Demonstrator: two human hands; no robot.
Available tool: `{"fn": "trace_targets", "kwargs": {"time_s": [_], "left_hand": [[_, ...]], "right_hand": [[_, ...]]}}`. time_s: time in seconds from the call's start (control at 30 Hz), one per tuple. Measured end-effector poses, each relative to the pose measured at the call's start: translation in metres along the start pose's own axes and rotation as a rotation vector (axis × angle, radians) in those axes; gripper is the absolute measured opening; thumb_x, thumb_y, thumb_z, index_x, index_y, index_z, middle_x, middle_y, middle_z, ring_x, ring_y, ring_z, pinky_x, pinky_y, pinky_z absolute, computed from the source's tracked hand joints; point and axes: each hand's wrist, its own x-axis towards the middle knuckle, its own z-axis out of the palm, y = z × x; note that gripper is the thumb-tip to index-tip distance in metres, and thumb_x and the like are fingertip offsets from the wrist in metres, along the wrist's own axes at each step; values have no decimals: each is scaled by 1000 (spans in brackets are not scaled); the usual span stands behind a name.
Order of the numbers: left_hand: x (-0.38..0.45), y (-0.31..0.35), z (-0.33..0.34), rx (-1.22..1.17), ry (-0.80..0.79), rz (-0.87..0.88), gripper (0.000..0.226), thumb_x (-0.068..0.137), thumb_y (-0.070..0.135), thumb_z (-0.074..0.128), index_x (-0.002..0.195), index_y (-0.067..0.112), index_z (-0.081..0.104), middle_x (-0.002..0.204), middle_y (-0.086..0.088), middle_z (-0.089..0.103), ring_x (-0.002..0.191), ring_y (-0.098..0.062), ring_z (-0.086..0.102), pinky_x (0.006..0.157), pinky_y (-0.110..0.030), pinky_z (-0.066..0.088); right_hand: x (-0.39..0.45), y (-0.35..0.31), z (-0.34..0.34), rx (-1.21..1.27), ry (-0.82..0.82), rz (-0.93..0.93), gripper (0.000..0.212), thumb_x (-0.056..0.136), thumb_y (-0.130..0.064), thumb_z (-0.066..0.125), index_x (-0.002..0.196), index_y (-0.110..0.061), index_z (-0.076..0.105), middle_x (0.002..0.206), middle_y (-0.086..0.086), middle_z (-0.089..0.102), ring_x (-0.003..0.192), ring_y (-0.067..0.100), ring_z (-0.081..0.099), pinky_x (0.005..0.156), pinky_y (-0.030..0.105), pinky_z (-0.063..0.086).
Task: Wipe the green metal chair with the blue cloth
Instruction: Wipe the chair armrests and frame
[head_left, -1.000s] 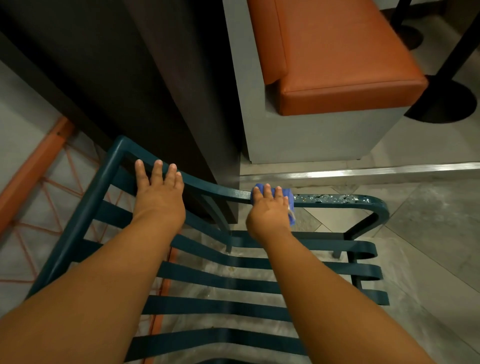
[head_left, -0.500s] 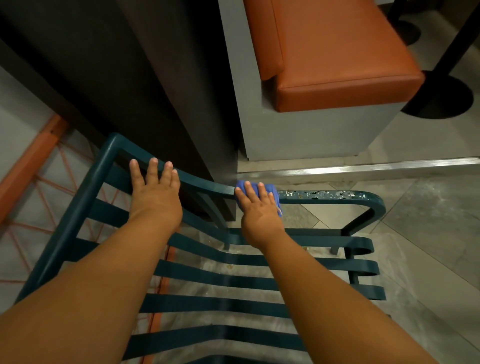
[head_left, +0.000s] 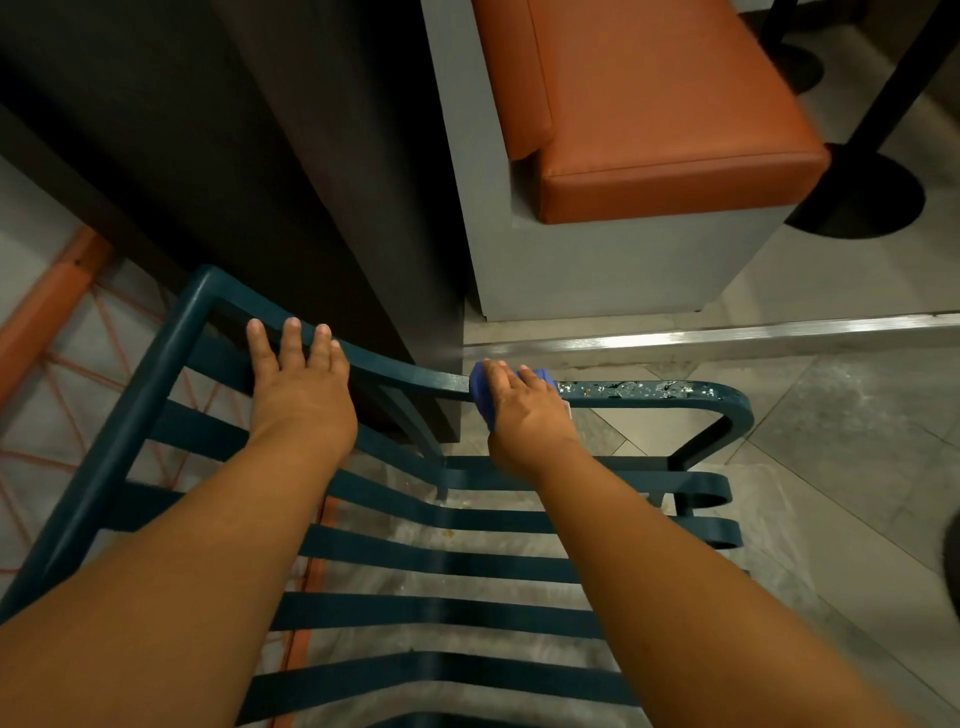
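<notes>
The green metal chair (head_left: 415, 551) is right under me, its slats hard and heavy. My left hand (head_left: 301, 389) lies flat with straight fingers on the top bar. My right hand (head_left: 530, 410) presses the soft blue cloth (head_left: 480, 395) on that bar, fingers curled over it. Chipped paint (head_left: 623, 388) sits beside. Farther off, 1 dark wall (head_left: 260, 156) and 1 orange bench (head_left: 649, 104) crowd close.

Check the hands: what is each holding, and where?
Right hand presses the blue cloth onto the chair's top rail, fingers draped over its middle. Left hand holds nothing; it rests flat on the rail.
</notes>
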Motion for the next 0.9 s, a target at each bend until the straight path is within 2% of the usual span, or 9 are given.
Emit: {"fn": "trace_targets", "kwargs": {"time_s": [0.1,0.2,0.33,0.4,0.47,0.53,0.67,0.77,0.9], "left_hand": [[-1,3,-2,-11,-4,-13,86,88,18,50,149,9,-10,158,-13,-17,142,-40,-16,104,-69,-14],[-1,9,-4,-72,8,-18,81,89,18,47,150,10,-5,158,-13,-14,144,-37,-14,104,-69,-14],[-3,26,-2,-182,36,80,80,90,18,46,150,14,-6,159,-9,-15,144,-34,-16,104,-68,-15],[-4,39,-2,-231,45,157,83,89,17,48,150,17,-9,158,-6,-18,144,-32,-18,106,-67,-15],[-5,53,-3,-267,42,229,82,91,17,46,150,21,-11,158,-5,-18,144,-30,-19,109,-65,-13],[-5,64,-5,-287,29,263,81,92,19,45,150,25,-12,159,-4,-17,144,-30,-18,109,-64,-13],[0,70,-9,-269,21,261,87,90,19,53,150,29,-9,159,-5,-14,145,-33,-12,110,-65,-10],[5,71,-13,-240,26,267,86,90,23,56,150,28,-5,160,-7,-9,145,-35,-6,111,-64,-7],[5,81,-10,-260,-12,228,91,89,25,58,149,29,-11,159,-8,-14,144,-38,-11,112,-63,-7]], "right_hand": [[5,6,-2,-52,-3,-64,77,79,-13,69,144,-15,28,153,9,30,139,30,29,116,44,25],[8,9,-7,2,-47,-34,52,92,-24,57,140,-19,39,156,10,24,137,32,33,113,43,27],[8,10,-16,322,104,12,36,99,-30,45,135,-25,47,142,9,42,124,31,46,102,41,41],[10,7,-11,235,146,8,41,99,-37,42,140,-33,40,149,10,34,135,34,33,111,47,29],[11,4,3,27,8,-38,54,96,-53,35,147,-39,23,159,7,13,145,35,7,117,54,6],[7,4,15,-63,-67,-84,65,91,-64,33,148,-37,18,160,4,7,146,32,-2,117,54,0],[2,24,16,-55,123,-122,49,92,-31,57,138,-26,42,151,4,36,141,27,25,116,44,16],[10,25,14,3,185,3,54,84,-15,65,134,-21,45,138,5,51,132,26,38,114,43,26],[13,7,20,26,120,57,63,94,-30,51,149,-19,22,156,6,25,145,28,12,118,48,5]]}}
